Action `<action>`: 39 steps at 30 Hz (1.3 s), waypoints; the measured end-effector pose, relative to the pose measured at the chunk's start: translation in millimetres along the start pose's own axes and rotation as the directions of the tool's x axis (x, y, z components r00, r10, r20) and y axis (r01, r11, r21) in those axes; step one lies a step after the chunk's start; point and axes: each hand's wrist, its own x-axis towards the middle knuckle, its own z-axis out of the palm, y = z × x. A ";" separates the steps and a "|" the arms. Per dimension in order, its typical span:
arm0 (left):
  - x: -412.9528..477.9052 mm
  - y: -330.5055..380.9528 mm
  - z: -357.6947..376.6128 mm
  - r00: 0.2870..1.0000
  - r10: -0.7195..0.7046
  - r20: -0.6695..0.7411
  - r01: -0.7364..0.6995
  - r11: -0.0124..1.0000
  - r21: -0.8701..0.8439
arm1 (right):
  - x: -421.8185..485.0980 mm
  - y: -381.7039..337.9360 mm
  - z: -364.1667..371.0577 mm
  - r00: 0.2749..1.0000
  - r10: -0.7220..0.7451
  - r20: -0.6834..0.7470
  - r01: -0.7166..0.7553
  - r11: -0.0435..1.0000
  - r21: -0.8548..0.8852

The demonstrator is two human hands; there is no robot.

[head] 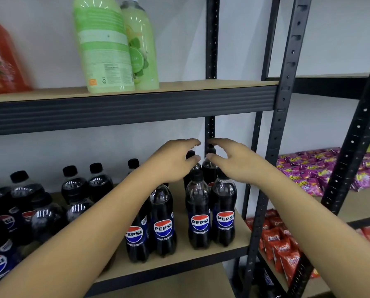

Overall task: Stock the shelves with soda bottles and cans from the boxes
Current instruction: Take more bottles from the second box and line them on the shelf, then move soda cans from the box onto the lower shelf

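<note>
Dark Pepsi bottles with black caps stand on the wooden middle shelf (203, 258). Two front ones (212, 216) stand at the shelf's right end, two more (151, 224) just left of them, and several fill the left side (76, 186). My left hand (175, 161) and my right hand (230, 158) reach in together above two back bottles (208, 168) near the rear right post. The fingers of both hands are loosely spread beside the caps and grip nothing that I can see. My forearms hide part of the row.
The upper shelf (179, 87) carries two large green bottles (106, 44) and a red one (1, 61). A black upright (280, 117) divides this rack from the right one, which holds purple snack packs (308, 171) and red packs (280, 244).
</note>
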 end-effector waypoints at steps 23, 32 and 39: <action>-155.4 11.5 132.5 0.817 0.574 0.058 -0.478 0.730 -0.489 | -262.3 -32.2 131.2 0.845 0.352 -0.403 -0.452 0.872 -0.186; -243.3 38.0 195.9 0.613 0.761 0.212 -0.467 0.565 -0.681 | -388.2 -75.5 203.3 0.619 0.614 -0.490 -0.739 0.667 -0.099; -302.3 82.2 252.4 0.473 0.845 0.251 -0.499 0.491 -0.714 | -476.8 -81.5 234.7 0.390 0.764 -0.515 -0.892 0.452 -0.004</action>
